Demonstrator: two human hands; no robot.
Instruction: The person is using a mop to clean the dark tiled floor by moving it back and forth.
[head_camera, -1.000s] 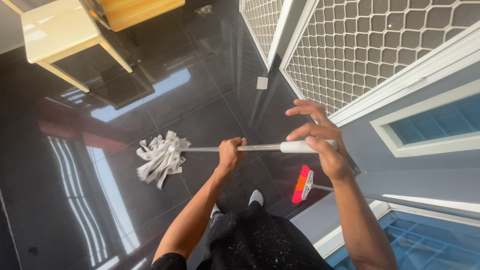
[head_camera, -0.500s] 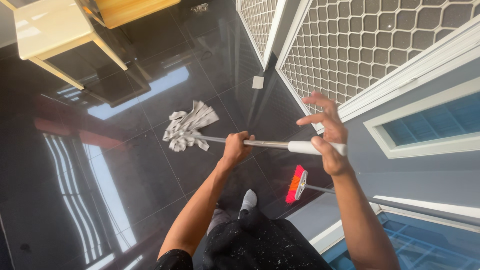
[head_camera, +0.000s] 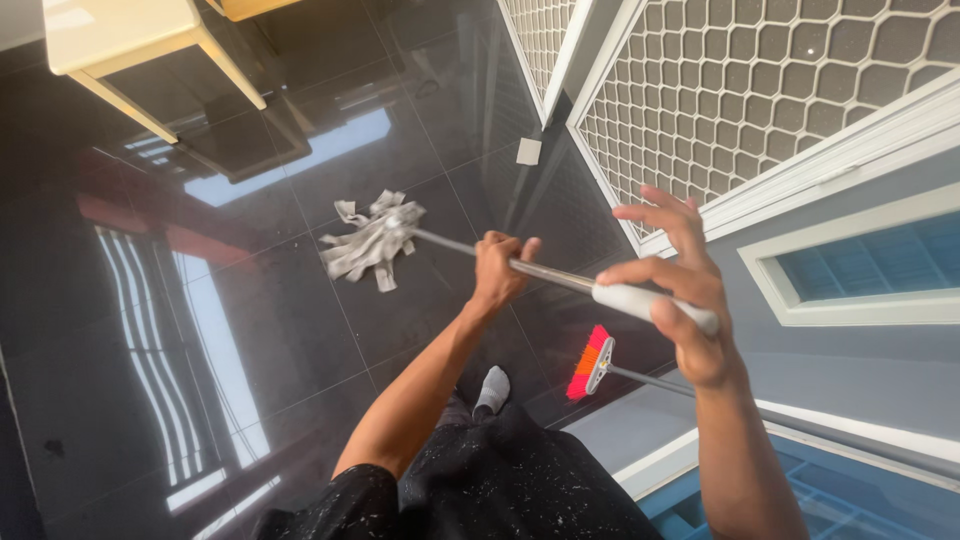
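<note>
Grey-white cloth strips form the mop head (head_camera: 372, 243), which lies flat on the glossy black tile floor (head_camera: 280, 330), left of centre and far from the person. Strips splay leftward, away from the shaft, so the head looks dragged flat rather than lifted.

Mop handle (head_camera: 545, 274): thin metal shaft running from the head rightward and nearer, ending in a white grip sleeve. It sits at a shallow slant, low at the head and high at the grip, which keeps the strips pressed on the tiles.

Left hand (head_camera: 497, 270): clenched fully round the metal shaft about midway, thumb up, knuckles toward the camera. Firm wrap.

Right hand (head_camera: 680, 290): on the white grip at the near end. Thumb and lower fingers hold the sleeve; index and middle fingers are lifted and spread, clear of the handle. Partial, loose hold, probably steering while the left hand carries the load.

Surroundings: one grey-socked foot (head_camera: 491, 388) below the hands, dark speckled trousers nearer. A broom with red-orange bristles (head_camera: 590, 364) leans at the right, by the white door frame (head_camera: 790, 160) and its mesh screen (head_camera: 730, 90). Far left, a cream-coloured desk (head_camera: 115, 35) with slanted legs. A small pale square object (head_camera: 528, 151) lies on the floor near the screen.
</note>
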